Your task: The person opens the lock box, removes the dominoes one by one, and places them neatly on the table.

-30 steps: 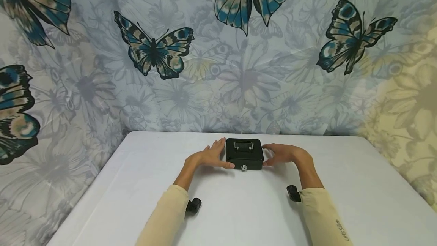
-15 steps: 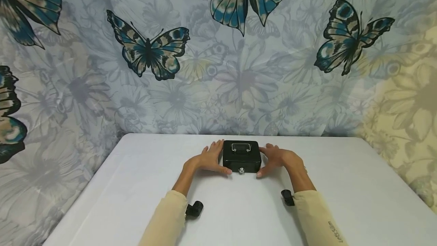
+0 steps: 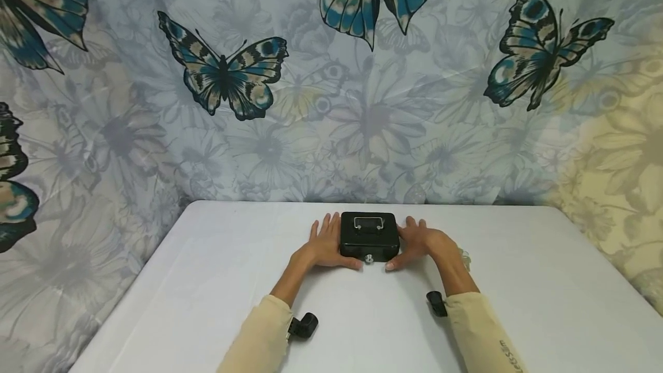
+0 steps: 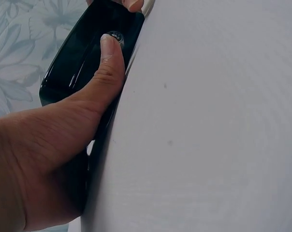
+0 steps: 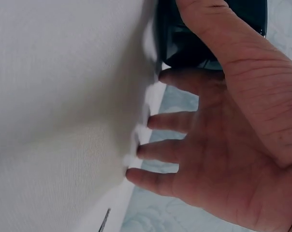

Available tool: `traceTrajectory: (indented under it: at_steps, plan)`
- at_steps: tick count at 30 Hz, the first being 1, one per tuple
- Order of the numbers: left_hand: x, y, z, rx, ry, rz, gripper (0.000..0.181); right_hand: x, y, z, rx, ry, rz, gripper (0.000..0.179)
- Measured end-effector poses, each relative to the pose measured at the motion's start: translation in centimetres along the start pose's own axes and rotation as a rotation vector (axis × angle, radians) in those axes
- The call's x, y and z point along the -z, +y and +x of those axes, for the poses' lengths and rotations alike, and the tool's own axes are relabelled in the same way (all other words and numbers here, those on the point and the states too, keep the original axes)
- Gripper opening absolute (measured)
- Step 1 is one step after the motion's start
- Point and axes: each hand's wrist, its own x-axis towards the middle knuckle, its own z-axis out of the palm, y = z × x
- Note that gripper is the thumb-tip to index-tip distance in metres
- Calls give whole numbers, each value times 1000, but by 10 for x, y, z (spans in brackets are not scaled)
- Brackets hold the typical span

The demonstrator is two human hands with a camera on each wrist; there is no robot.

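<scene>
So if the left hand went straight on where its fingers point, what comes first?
Probably the butterfly-print backdrop beyond the white table, though depth is unclear; the black cash box sits beside the left hand.

Box (image 3: 370,239) on table (image 3: 207,281), fingers (image 3: 326,228) either side, backdrop (image 3: 311,160) behind

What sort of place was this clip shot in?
Probably an indoor corner arranged for recording, though that is a guess. A butterfly-and-flower covering lines the background, a white table carries a small black box, and a black device sits near each wrist.
</scene>
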Motion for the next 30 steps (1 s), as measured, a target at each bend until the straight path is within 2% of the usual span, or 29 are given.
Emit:
traceTrajectory:
  at_steps: [7,11,18,23,30]
  plan:
    - [5,8,4,25,17,85,130,1,1,0,-9,36,1,114]
    - [4,10,3,54,20,81,129,0,0,0,-9,27,9,116]
    - [5,10,3,63,14,90,127,2,0,-1,2,28,-3,115]
    - [1,3,11,77,1,75,129,2,1,0,11,28,17,115]
    - [3,5,4,73,-19,6,124,0,7,-5,22,3,90,110]
